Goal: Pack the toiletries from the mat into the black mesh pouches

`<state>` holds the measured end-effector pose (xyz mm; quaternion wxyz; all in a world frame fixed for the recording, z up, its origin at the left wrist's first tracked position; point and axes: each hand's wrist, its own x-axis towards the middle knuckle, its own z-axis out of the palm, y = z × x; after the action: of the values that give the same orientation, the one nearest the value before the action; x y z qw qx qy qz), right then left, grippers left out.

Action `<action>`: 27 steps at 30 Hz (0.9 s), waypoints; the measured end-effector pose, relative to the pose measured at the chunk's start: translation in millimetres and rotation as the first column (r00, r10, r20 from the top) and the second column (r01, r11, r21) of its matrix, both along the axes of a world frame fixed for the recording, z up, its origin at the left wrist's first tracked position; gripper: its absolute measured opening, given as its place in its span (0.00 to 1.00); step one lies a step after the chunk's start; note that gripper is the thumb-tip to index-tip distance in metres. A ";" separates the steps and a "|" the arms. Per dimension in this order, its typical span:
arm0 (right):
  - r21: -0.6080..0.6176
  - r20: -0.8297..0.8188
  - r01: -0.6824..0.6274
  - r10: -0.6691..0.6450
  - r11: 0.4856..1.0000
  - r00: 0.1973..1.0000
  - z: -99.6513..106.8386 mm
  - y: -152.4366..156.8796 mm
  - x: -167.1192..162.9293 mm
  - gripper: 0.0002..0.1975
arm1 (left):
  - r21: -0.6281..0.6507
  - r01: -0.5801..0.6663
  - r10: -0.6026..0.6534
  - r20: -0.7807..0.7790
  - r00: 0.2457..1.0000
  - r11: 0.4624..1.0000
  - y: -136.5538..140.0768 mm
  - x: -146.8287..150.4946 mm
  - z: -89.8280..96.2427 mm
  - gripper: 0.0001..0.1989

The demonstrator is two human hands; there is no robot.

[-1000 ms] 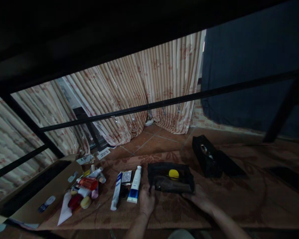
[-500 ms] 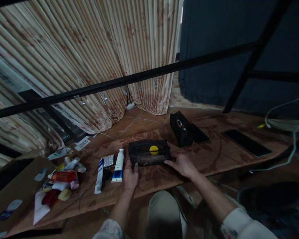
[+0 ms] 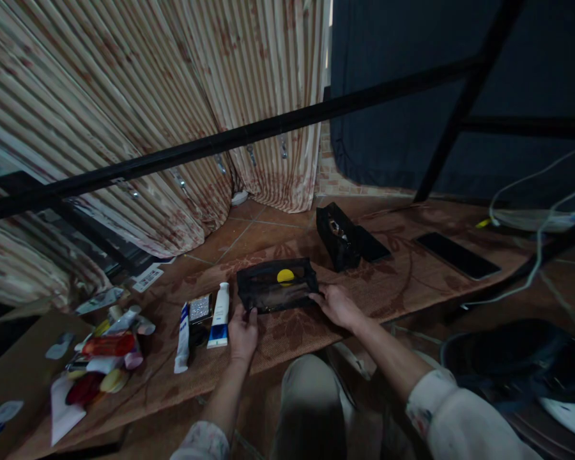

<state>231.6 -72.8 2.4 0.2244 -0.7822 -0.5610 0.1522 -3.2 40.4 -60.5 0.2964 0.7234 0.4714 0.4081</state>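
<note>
As left grip [image 3: 243, 335], right grip [image 3: 339, 306] clasp black pouch [image 3: 271, 296], both nearly closed

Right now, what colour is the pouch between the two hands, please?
The pouch is black, clearest in the head view.

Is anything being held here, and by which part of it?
The black see-through pouch: the left hand holds its near left corner, the right hand its right end. How firmly cannot be told.
</note>
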 end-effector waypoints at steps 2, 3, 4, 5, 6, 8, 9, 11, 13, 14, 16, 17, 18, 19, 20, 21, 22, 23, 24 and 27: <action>-0.004 0.013 -0.003 0.003 1.000 1.000 0.9 -0.8 0.0 0.14 | 0.020 0.003 -0.002 -0.041 0.999 1.000 1.1 -0.1 -0.8 0.13; -0.007 0.020 -0.003 0.003 1.000 1.000 1.4 -1.3 0.2 0.15 | 0.029 -0.002 0.003 -0.059 0.998 1.000 1.4 -0.1 -0.8 0.12; -0.010 0.028 -0.003 0.003 1.000 1.000 1.8 -1.8 0.4 0.15 | 0.036 -0.009 0.012 -0.074 0.997 0.999 1.5 0.0 -0.6 0.12; -0.013 0.036 -0.002 0.003 1.000 0.999 2.2 -2.1 0.9 0.16 | 0.043 -0.019 0.022 -0.087 0.996 0.999 1.5 0.1 -0.2 0.11; -0.017 0.044 -0.001 0.001 1.000 0.999 2.4 -2.3 1.4 0.16 | 0.049 -0.029 0.034 -0.099 0.994 0.998 1.5 0.3 0.3 0.11; -0.026 0.062 0.004 -0.003 1.000 0.998 2.5 -2.3 2.6 0.18 | 0.063 -0.046 0.054 -0.118 0.992 0.997 1.6 0.9 1.3 0.11; -0.031 0.070 0.008 -0.006 0.999 0.998 2.6 -2.0 3.2 0.18 | 0.069 -0.050 0.059 -0.126 0.990 0.996 1.6 1.2 1.8 0.11; -0.041 0.085 0.020 -0.016 0.999 0.996 2.8 -1.2 3.8 0.20 | 0.082 -0.055 0.066 -0.137 0.988 0.995 1.7 1.7 2.8 0.12; -0.048 0.098 0.035 -0.030 0.998 0.995 3.2 -0.1 3.8 0.21 | 0.094 -0.058 0.072 -0.150 0.986 0.994 1.4 2.1 3.7 0.12; -0.049 0.104 0.043 -0.038 0.998 0.994 3.6 0.6 3.5 0.21 | 0.101 -0.059 0.074 -0.157 0.985 0.993 1.1 2.2 4.1 0.13; -0.051 0.115 0.059 -0.053 0.997 0.992 4.0 2.0 2.5 0.22 | 0.114 -0.062 0.081 -0.167 0.983 0.992 0.3 2.2 4.9 0.13; -0.052 0.119 0.067 -0.060 0.996 0.991 4.0 2.8 1.9 0.23 | 0.120 -0.064 0.084 -0.169 0.982 0.991 -0.2 2.2 5.3 0.13; -0.053 0.123 0.076 -0.069 0.996 0.990 3.7 3.7 1.2 0.23 | 0.126 -0.068 0.088 -0.169 0.982 0.990 -0.8 2.2 5.6 0.14; -0.055 0.127 0.086 -0.078 0.995 0.989 3.3 4.7 0.5 0.23 | 0.130 -0.072 0.093 -0.167 0.981 0.989 -1.3 2.3 6.0 0.14; -0.057 0.131 0.096 -0.088 0.994 0.987 2.6 5.6 -0.2 0.23 | 0.133 -0.075 0.097 -0.168 0.981 0.988 -1.8 2.3 6.3 0.14; -0.060 0.135 0.106 -0.097 0.993 0.986 1.8 6.6 -0.9 0.23 | 0.132 -0.080 0.102 -0.169 0.980 0.988 -2.2 2.3 6.6 0.14; -0.063 0.138 0.116 -0.107 0.991 0.985 0.9 7.6 -1.6 0.23 | 0.128 -0.086 0.107 -0.171 0.979 0.988 -2.5 2.2 6.9 0.14; -0.066 0.141 0.125 -0.114 0.990 0.983 0.0 8.6 -2.1 0.23 | 0.124 -0.092 0.113 -0.174 0.978 0.988 -2.7 2.2 7.2 0.14; -0.068 0.144 0.131 -0.120 0.989 0.982 -0.7 9.6 -2.6 0.23 | 0.123 -0.097 0.118 -0.177 0.977 0.988 -2.9 2.2 7.6 0.15; -0.074 0.146 0.145 -0.133 0.987 0.980 -1.8 12.1 -3.7 0.22 | 0.134 -0.102 0.126 -0.182 0.975 0.986 -3.3 2.1 8.4 0.15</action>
<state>227.8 -60.7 0.6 0.1613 -0.8370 -0.5123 0.1042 -1.1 37.1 -52.1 0.1810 0.7477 0.5121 0.3821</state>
